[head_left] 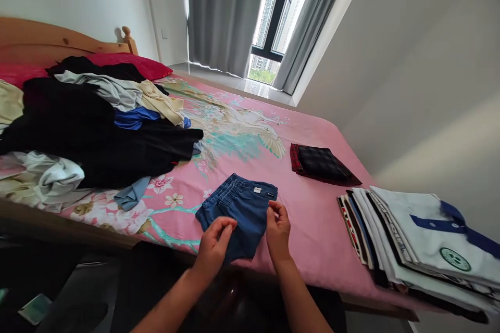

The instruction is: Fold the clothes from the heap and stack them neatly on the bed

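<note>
The left hand [213, 244] hung over the near left part of the blue denim shorts [248, 213], its fingers curled in and set narrow against the thumb. The right hand [278, 226] was at the right edge of the shorts, its thumb and forefinger also narrow, tips near each other. Whether either set of fingers had cloth caught between them could not be told. The shorts lay flat between and just beyond the fingers, their gathered waistband slanting away on the left, a small white label [258, 190] near the far edge.

Under them spread a pink flowered sheet [308, 239] on the bed. Well to the left of the left fingers sprawled a loose heap of clothes [97, 130], mostly black, with a light blue cloth [133, 193] at its near edge. Beyond the right fingers, to the right, lay folded plaid garments [324, 164], black over red. Farther right and nearer stood a stack of folded clothes [377, 237], topped by a white shirt [422, 247] with a blue collar and round green emblem.
</note>
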`<action>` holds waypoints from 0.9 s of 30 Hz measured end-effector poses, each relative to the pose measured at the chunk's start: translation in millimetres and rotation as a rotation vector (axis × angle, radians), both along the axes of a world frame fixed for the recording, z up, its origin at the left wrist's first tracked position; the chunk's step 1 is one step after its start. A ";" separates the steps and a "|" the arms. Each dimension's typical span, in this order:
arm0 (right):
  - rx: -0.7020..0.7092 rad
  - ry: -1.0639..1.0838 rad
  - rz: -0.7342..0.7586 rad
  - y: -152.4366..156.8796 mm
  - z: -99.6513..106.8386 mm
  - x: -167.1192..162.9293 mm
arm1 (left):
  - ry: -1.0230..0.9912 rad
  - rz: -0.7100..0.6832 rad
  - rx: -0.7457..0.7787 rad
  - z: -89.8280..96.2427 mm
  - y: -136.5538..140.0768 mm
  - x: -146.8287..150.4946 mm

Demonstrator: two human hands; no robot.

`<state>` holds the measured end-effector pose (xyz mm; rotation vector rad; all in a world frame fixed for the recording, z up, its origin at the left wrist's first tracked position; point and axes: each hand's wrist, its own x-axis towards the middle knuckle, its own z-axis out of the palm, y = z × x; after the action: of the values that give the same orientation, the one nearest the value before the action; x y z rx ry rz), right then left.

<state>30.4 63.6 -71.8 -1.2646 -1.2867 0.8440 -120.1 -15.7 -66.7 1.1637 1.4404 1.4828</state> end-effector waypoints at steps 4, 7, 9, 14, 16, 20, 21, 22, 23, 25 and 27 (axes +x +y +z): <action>0.224 -0.413 0.150 -32.1 -15.7 -8.2 | 0.512 -0.320 0.195 21.5 81.0 2.9; 0.162 -0.696 0.290 -62.5 -46.4 -18.5 | 0.917 -0.504 0.136 0.3 130.7 7.5; 0.095 -0.796 0.372 -81.1 -64.5 -19.1 | 1.104 -0.538 0.077 -24.0 148.3 8.1; 0.123 -0.707 0.498 -103.5 -74.6 -2.1 | 1.256 -0.492 0.096 -61.3 155.2 5.3; 0.116 -0.519 0.395 -103.7 -70.5 4.3 | 1.268 -0.495 0.101 -62.7 155.1 5.0; -0.171 0.077 0.081 -94.0 -62.5 7.9 | 1.255 -0.498 0.104 -60.0 156.7 5.7; -0.264 0.220 0.052 -89.7 -60.2 7.1 | 1.255 -0.497 0.105 -59.6 157.0 5.9; -0.345 0.345 0.048 -84.9 -57.6 5.5 | 1.258 -0.495 0.105 -59.4 156.9 6.1; -0.411 0.448 0.068 -79.5 -54.5 3.2 | 1.262 -0.494 0.103 -59.1 156.6 6.1; -0.522 0.582 0.131 -68.0 -46.9 -3.7 | 1.265 -0.491 0.093 -58.1 155.7 5.9; -0.593 0.660 0.179 -56.7 -36.6 -12.4 | 1.243 -0.489 0.083 -55.6 154.9 5.7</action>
<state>18.1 6.9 -108.5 -1.1584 -0.6305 1.6892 -114.5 139.2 -122.2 2.4835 1.5890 0.3855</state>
